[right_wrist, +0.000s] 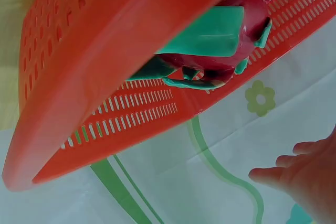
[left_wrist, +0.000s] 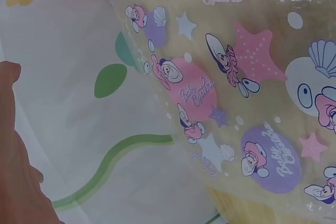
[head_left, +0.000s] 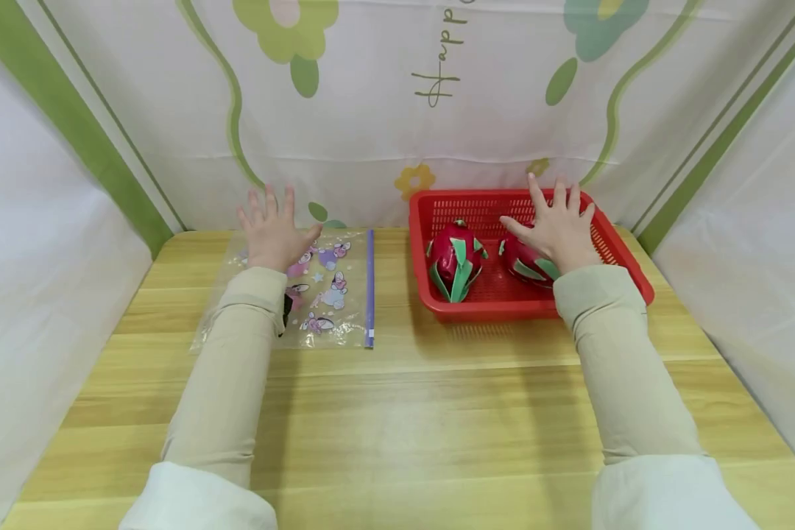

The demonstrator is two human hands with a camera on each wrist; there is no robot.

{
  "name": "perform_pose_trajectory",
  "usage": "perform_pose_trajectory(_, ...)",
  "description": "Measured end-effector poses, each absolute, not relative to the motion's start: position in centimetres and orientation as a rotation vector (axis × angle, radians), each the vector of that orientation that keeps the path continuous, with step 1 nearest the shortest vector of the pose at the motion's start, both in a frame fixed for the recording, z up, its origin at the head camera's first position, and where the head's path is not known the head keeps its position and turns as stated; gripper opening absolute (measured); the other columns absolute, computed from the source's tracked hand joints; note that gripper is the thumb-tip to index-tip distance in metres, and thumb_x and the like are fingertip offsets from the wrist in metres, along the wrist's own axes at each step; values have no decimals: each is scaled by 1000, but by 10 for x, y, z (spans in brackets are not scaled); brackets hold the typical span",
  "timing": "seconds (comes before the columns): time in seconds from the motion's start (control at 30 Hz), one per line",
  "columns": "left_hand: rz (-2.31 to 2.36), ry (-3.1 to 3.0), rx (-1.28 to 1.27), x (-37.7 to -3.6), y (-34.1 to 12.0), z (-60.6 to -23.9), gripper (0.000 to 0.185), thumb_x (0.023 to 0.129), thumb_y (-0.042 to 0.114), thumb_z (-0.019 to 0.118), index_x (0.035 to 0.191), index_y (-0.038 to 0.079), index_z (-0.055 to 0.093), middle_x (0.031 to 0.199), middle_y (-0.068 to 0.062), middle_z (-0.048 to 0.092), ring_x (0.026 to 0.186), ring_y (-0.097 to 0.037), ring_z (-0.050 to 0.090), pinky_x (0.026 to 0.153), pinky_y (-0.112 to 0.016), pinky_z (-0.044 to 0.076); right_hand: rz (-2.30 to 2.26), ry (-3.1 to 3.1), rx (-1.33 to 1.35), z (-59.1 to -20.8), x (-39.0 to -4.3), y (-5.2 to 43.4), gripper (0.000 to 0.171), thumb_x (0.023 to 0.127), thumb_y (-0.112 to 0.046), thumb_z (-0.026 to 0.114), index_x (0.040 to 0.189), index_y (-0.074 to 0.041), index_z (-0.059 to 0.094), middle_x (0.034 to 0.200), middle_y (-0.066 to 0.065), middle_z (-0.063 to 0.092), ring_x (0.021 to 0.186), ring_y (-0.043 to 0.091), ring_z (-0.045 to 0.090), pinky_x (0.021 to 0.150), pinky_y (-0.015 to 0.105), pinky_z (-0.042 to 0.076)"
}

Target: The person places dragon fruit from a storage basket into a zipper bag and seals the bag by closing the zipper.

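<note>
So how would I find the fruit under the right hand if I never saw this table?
Look at the red basket on the table's right side. Two dragon fruits lie inside; yours is the right fruit, partly covered by the right hand. The left fruit lies in plain sight with no hand over it.

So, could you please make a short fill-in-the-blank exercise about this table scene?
1. The two dragon fruits lie in a ____ basket.
2. The left hand is spread over the printed plastic ____.
3. The right hand is spread over the fruit on the ____ side of the basket.
4. The basket stands on a ____ table.

Missing words: red; bag; right; wooden
</note>
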State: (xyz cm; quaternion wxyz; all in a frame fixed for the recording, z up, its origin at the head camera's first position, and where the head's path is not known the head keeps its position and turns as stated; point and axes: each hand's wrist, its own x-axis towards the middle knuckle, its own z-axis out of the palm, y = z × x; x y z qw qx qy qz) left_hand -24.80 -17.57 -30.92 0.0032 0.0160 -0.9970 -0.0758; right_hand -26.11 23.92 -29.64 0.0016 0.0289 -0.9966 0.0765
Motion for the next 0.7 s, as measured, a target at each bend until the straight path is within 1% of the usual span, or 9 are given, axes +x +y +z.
perform_pose_trajectory(0.13,-282,-3124,63,-248,-178,-311,84,94,58,34,155,12,-1,159,-24,-8,145,-47,-12,116,-65,-6,259,-3140,104,-296,-261,240,89,88,-72,28,153,-26,-11,156,31,-9,143,54,-7,109,75,3)
perform_pose_trajectory(0.33,-361,-3126,88,-251,-179,-314,83,95,58,32,155,11,-1,159,-24,-8,145,-46,-15,116,-63,-8,297,-3152,112,-295,-262,240,90,87,-75,26,153,-26,-11,156,32,-8,143,54,-4,112,72,4)
perform_pose_trajectory(0.5,-420,-3112,104,-252,-179,-316,83,94,59,31,154,11,-2,159,-23,-8,145,-45,-17,117,-62,-9,314,-3158,107,-295,-263,240,91,87,-75,25,154,-24,-10,156,33,-5,144,51,-4,114,69,4)
perform_pose_trajectory(0.7,-479,-3087,114,-254,-179,-318,83,95,58,31,154,12,-5,159,-24,-8,145,-47,-14,117,-62,-9,354,-3170,97,-295,-266,242,90,88,-74,24,153,-24,-13,156,32,-6,144,50,-5,115,67,3)
